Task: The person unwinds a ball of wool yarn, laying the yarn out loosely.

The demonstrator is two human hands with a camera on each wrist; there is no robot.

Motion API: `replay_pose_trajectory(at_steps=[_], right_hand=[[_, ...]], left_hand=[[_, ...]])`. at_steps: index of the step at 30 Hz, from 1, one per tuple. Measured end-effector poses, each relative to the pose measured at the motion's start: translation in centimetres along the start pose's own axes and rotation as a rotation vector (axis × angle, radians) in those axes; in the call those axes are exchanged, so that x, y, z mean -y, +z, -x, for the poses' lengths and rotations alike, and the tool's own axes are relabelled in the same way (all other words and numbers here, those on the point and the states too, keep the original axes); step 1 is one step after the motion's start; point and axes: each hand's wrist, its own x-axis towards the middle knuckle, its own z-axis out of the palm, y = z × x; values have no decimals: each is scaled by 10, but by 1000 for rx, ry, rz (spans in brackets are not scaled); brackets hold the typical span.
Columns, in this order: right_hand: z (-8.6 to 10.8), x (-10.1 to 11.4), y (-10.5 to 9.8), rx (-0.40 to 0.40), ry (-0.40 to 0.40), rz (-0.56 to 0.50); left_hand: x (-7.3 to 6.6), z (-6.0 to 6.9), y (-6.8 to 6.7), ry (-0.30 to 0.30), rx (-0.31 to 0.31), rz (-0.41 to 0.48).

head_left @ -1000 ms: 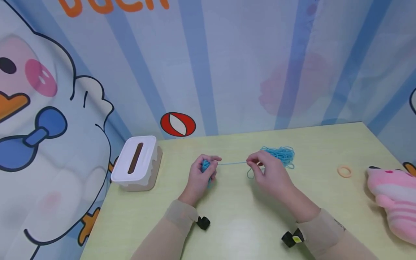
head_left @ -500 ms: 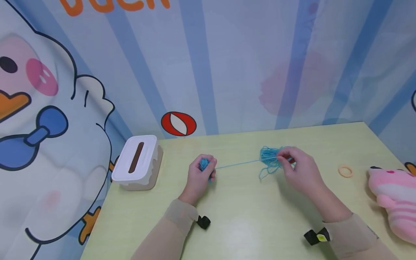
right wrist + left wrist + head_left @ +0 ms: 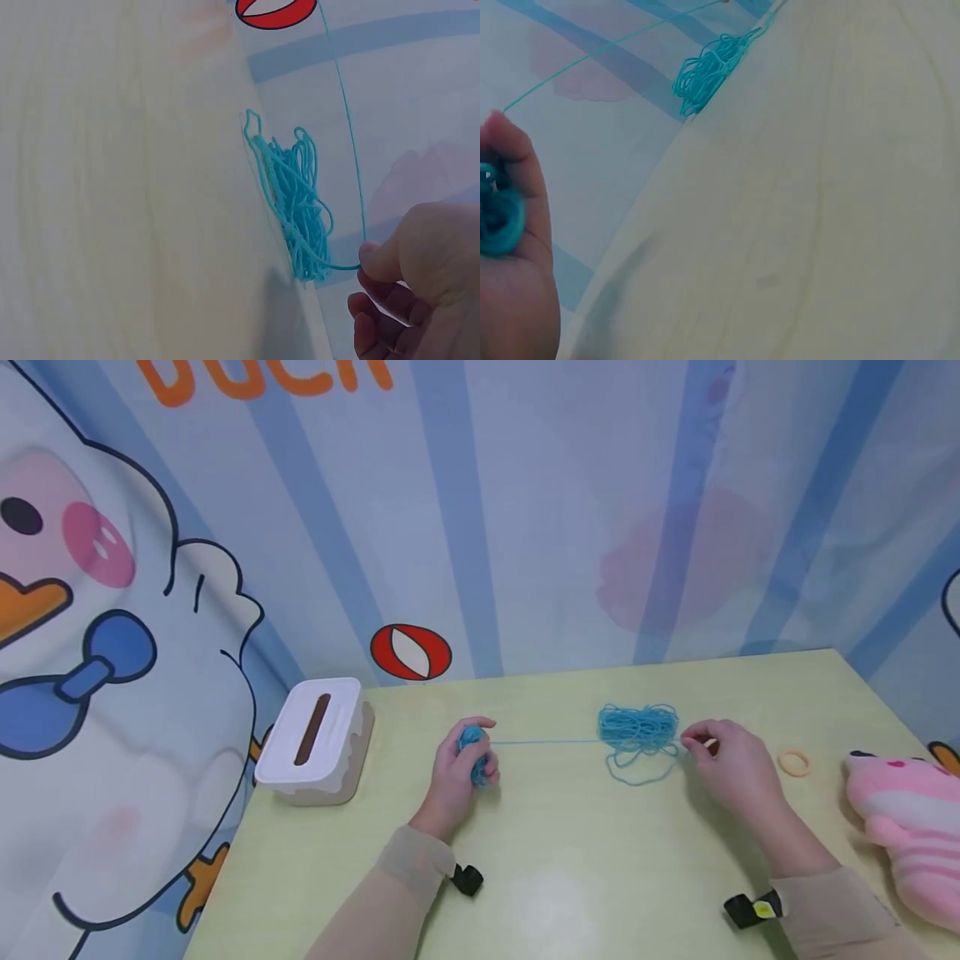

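Observation:
My left hand (image 3: 459, 772) grips a small wound ball of blue yarn (image 3: 473, 743), its fingers curled round it; the left wrist view shows part of this ball (image 3: 501, 221) at the left edge. A taut strand (image 3: 547, 742) runs from the ball across to my right hand (image 3: 731, 764), which pinches it between thumb and index finger. The right wrist view shows the strand (image 3: 349, 112) bending at those fingertips and leading on to the loose yarn. That loose heap of blue yarn (image 3: 637, 727) lies on the table between the hands, just left of my right fingers.
A white-lidded tissue box (image 3: 318, 735) stands at the table's left. Right of my right hand lie a small orange ring (image 3: 794, 763) and a pink striped plush toy (image 3: 911, 827). A printed curtain (image 3: 540, 527) hangs behind the pale table (image 3: 555, 877).
My right hand has moved right, past the loose yarn, drawing out a longer strand and uncovering the heap. The left hand stays in nearly the same place, still holding the ball.

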Motion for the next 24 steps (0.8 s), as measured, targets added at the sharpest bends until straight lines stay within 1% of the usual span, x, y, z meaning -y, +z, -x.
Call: replay_pose_trajectory(at_steps=[3,7,10,13,15,17,19,20,22,23,24], right_hand=[[0,-6,4,24,39,14],[-1,-8,9,70,43,36],[-2,-6,11,114,49,53],[-3,-2,13,154,63,71],[-4,2,15,170,67,84],[-5,5,16,169,70,84],[-6,9,15,140,67,76],[-6,13,15,115,55,63],[-5,25,14,57,4,17],[-3,33,15,27,-41,-9],[-2,43,18,13,-93,-47]], left_hand=[[0,0,1,-25,7,-16],[3,-2,1,-23,-7,-96],[5,-3,1,-18,4,-164],[5,-2,2,-28,31,-188],[3,0,2,-45,58,-157],[1,0,3,-71,88,-64],[-1,-1,4,-103,119,18],[-2,-1,5,-114,129,46],[-3,-2,6,-133,140,72],[-2,-2,6,-135,144,60],[-2,-2,6,-133,147,42]])
